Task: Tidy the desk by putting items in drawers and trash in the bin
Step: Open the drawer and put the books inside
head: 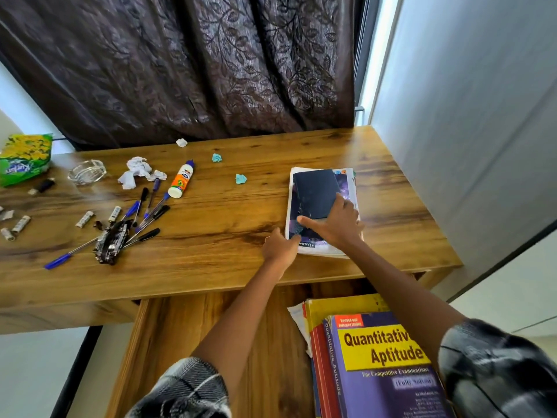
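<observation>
Right of centre in the frame, a small stack of notebooks [322, 248] lies on the wooden desk [229, 224], near its front edge. A dark blue booklet [315, 193] sits on top of the stack. The right hand [334, 226] lies over the stack with thumb stretched left along the booklet's near edge and fingers spread on its right side, pressing rather than curling round it. The left hand [280, 248] is at the stack's near left corner, fingers bent against the edge of the bottom notebook; whether they actually pinch it I cannot tell.

Below the desk edge, at the bottom of the frame, a drawer [187, 342] stands pulled open. In its right half lies a pile of books [373, 357], the top one titled "Quantitative Aptitude".

On the left half of the desk lie a scatter of pens [144, 215], a glue bottle [181, 179] on its side, crumpled white paper [137, 171], a glass ashtray [86, 171], some small batteries [85, 219] and a dark metal gadget [110, 244]. 2 teal paper balls [240, 178] sit mid-desk, and a white one [181, 142] near the back edge. A green packet [25, 158] rests at the far left. A dark patterned curtain [187, 64] hangs behind.
</observation>
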Demonstrator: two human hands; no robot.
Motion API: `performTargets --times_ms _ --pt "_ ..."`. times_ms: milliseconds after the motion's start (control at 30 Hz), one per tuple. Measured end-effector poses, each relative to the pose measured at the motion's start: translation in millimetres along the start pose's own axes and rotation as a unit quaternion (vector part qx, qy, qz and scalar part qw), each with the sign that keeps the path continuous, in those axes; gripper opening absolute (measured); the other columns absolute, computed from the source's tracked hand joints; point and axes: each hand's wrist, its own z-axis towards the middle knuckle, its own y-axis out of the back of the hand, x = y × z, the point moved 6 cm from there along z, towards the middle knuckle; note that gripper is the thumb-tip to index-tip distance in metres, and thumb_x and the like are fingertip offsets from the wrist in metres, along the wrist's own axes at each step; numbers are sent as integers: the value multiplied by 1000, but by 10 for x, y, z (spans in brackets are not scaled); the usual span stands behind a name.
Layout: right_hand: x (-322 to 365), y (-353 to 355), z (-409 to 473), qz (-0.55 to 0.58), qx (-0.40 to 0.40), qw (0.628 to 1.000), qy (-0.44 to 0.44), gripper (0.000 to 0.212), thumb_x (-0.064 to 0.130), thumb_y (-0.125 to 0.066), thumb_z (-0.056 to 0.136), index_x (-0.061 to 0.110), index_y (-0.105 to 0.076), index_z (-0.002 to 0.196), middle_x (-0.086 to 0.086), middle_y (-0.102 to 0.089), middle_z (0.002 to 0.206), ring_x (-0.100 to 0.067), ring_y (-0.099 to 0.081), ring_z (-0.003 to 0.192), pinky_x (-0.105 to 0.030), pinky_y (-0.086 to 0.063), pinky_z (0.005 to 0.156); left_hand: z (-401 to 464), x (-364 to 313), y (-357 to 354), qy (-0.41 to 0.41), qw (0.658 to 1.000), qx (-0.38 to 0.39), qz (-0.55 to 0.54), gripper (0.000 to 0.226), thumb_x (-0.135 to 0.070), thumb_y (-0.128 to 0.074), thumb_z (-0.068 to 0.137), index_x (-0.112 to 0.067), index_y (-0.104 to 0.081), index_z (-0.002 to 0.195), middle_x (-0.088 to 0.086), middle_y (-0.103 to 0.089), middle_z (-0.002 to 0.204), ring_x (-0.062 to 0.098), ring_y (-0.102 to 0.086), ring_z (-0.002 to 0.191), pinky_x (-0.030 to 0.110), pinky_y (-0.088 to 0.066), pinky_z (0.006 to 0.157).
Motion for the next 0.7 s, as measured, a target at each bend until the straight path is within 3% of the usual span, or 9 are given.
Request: performTargets --times_ms 100,233,433,700 --pt "92 -67 14 -49 1 999 -12 115 74 -63 64 15 -8 146 -16 -19 150 -37 -24 137 -53 -27 107 41 -12 20 17 1000 -25 8 55 -29 -67 86 -9 -48 134 9 -56 133 26 -55 118 35 -49 94" --pt "62 -120 26 -99 -34 995 4 114 68 -66 66 15 -7 147 -17 -25 146 -35 -28 132 -47 -32 104 -3 32 54 28 999 -35 -26 44 -16 -71 83 -7 -57 124 8 -63 122 20 -61 106 21 -44 73" --pt "-32 -20 -21 -89 -57 994 27 113 66 -71 60 15 -16 144 -17 -34 133 -33 -36 123 -47 -36 98 -21 24 64 30 998 -34 -43 38 -14 -75 79 -7 -63 115 8 -67 114 19 -64 99 22 -48 71" --pt "-570 318 -311 -61 -83 995 15 113 59 -77 56 14 -18 141 -18 -38 125 -34 -38 117 -48 -38 96 16 37 60 18 999 -15 -30 30 -13 -74 79 -6 -68 108 9 -70 108 21 -66 96 31 -54 81"
